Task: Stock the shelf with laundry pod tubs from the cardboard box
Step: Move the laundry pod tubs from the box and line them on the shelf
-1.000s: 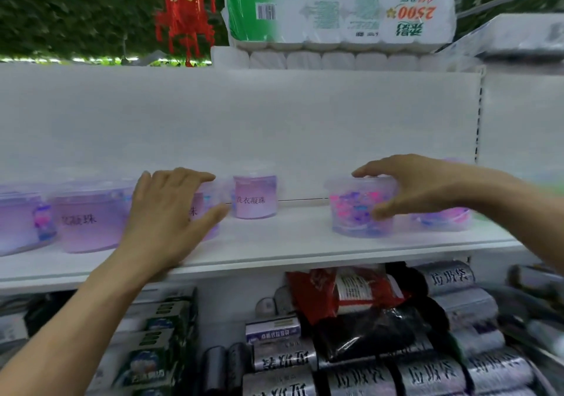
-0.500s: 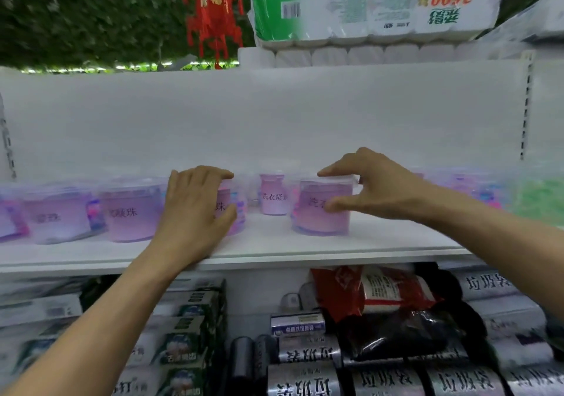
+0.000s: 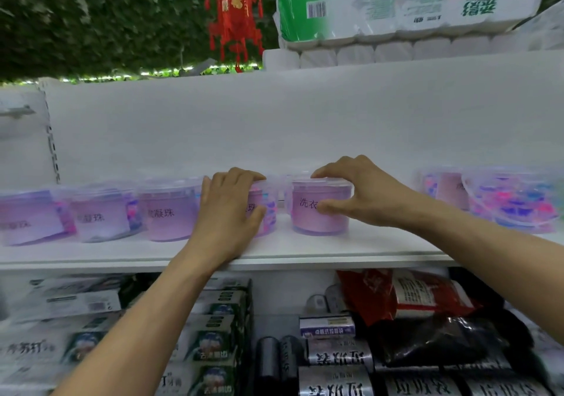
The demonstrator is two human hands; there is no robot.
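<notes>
A row of clear purple laundry pod tubs stands on the white shelf (image 3: 305, 252). My right hand (image 3: 357, 194) grips one tub (image 3: 320, 215) at mid-shelf, fingers over its lid and thumb on its label. Just left of it, my left hand (image 3: 227, 212) curls round a neighbouring tub (image 3: 268, 209), which it mostly hides. More tubs (image 3: 168, 212) line up to the left, and further tubs (image 3: 512, 203) showing coloured pods sit at the right end. No cardboard box is in view.
Above the shelf lie packs of toilet paper (image 3: 406, 2) and a red hanging ornament (image 3: 233, 14). The lower shelf holds boxed goods (image 3: 213, 334) at left, rolls of bin bags (image 3: 335, 362) and a red packet (image 3: 406, 295) at right.
My right hand has carried its tub leftward along the shelf, close to the tub under my left hand. The view has swung left with it.
</notes>
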